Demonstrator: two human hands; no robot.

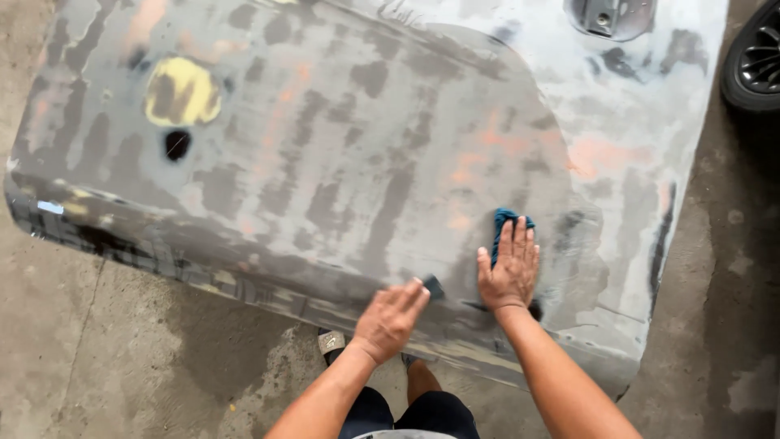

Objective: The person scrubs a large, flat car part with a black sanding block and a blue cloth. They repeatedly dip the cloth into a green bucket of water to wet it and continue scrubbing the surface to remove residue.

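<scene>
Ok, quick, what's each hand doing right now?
Left hand: fingers closed on a small dark sanding block.
Right hand: open, flat, pressing a blue cloth onto the car panel.

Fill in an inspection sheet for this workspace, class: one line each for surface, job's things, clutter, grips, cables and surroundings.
Surface: large car body panel, sanded, patchy grey with orange and yellow spots, wet near the hands.
Job's things: blue cloth under the right hand; small dark block at the left hand fingertips.
Clutter: nothing seen.
Grips: right hand flat, pressing the cloth; left hand curled on the block.
Cables: nothing seen.
Surroundings: concrete floor, partly damp; a car wheel at top right.
</scene>
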